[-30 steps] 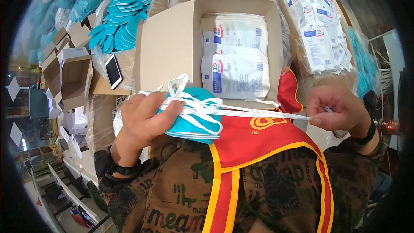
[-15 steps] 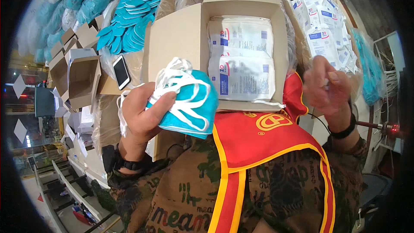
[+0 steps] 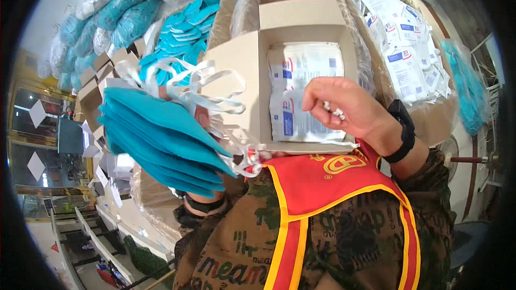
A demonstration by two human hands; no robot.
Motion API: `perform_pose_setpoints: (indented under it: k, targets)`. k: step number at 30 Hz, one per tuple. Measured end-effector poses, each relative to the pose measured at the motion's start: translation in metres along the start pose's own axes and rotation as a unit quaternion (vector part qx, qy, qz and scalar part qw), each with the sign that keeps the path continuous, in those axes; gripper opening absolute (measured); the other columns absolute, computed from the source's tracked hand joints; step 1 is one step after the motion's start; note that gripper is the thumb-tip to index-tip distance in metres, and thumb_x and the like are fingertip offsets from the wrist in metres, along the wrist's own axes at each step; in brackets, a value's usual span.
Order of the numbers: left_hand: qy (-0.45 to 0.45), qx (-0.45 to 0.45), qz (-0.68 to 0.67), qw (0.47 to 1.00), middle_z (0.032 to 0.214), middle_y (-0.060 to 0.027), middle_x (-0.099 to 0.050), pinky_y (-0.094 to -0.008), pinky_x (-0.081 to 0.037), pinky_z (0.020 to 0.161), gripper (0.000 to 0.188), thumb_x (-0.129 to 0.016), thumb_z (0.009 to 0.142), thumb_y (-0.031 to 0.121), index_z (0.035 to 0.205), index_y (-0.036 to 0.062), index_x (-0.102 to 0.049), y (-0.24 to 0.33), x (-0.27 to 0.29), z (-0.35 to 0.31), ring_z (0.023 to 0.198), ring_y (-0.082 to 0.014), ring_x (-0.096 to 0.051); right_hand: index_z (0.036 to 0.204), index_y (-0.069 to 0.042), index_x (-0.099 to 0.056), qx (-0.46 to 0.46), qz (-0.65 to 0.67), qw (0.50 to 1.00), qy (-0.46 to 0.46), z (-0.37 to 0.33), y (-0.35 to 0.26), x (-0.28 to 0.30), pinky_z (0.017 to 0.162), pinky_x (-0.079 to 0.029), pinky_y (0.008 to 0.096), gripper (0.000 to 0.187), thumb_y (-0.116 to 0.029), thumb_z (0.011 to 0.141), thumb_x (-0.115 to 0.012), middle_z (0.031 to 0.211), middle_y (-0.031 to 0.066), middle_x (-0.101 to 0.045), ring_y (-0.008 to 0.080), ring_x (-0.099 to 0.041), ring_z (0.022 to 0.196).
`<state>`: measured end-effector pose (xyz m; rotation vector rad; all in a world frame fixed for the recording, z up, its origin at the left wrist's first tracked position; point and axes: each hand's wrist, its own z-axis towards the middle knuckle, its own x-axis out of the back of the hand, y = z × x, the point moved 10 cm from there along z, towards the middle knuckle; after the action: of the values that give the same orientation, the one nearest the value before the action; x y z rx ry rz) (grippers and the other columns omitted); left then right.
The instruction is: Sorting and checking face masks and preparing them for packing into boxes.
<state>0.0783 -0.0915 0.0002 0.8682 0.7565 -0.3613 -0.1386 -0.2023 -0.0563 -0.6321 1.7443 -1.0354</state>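
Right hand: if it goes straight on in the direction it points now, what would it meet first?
Probably the open left flap of the box; depth is unclear, so the right hand may pass above it.

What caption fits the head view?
Left hand holds white-strapped teal pads; right hand, near an open carton, holds white bits.

Gap over the carton point(image 3: 301, 13) between white straps point(image 3: 212, 106) and right hand point(image 3: 346, 106); teal stack point(image 3: 153, 134) blocks left.
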Motion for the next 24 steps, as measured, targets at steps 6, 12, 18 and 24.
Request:
perform_pose_setpoints:
  k: [6,12,18,24]
  targets:
    - [-0.025,0.027,-0.047,0.998,0.104,-0.0130,-0.058,-0.0323,-0.048,0.072,0.036,-0.058,0.088,0.031,0.116,0.0089,-0.055,-0.030,-0.023,0.014,0.078,-0.0197,-0.057,0.101,-0.006,-0.066,-0.006,-0.026,1.000,-0.004,0.026,0.010,-0.013,0.041,-0.026,0.0182,0.033,-0.034,0.097,-0.048,0.065,-0.0030,-0.050,0.0025,-0.036,0.047]
    - [-0.030,0.038,-0.063,0.997,0.101,-0.0125,-0.058,-0.0287,-0.049,0.066,0.034,-0.057,0.089,0.033,0.114,0.0084,-0.055,-0.038,-0.036,0.017,0.070,-0.0155,-0.056,0.099,-0.008,-0.069,-0.015,-0.059,0.996,-0.059,0.051,0.025,-0.043,0.044,-0.025,0.0191,0.037,-0.039,0.097,-0.051,0.064,-0.0059,-0.049,0.0023,-0.036,0.052]
    - [-0.041,0.052,-0.088,0.994,0.098,-0.0120,-0.058,-0.0252,-0.050,0.061,0.034,-0.056,0.091,0.035,0.112,0.0079,-0.055,-0.051,-0.036,0.020,0.063,-0.0112,-0.055,0.083,-0.007,-0.069,-0.048,-0.004,0.994,-0.096,0.044,0.045,-0.053,0.045,-0.028,0.0206,0.045,-0.046,0.096,-0.049,0.060,-0.0051,-0.050,0.0034,-0.039,0.051]
    - [-0.049,0.067,-0.089,0.993,0.095,-0.0115,-0.057,-0.0216,-0.051,0.055,0.034,-0.055,0.093,0.037,0.110,0.0074,-0.055,-0.058,-0.046,0.019,0.056,-0.0070,-0.054,0.086,-0.009,-0.065,-0.090,0.063,0.993,-0.036,0.037,0.057,-0.036,0.046,-0.035,0.0198,0.049,-0.054,0.094,-0.047,0.068,-0.0016,-0.058,0.0041,-0.046,0.052]
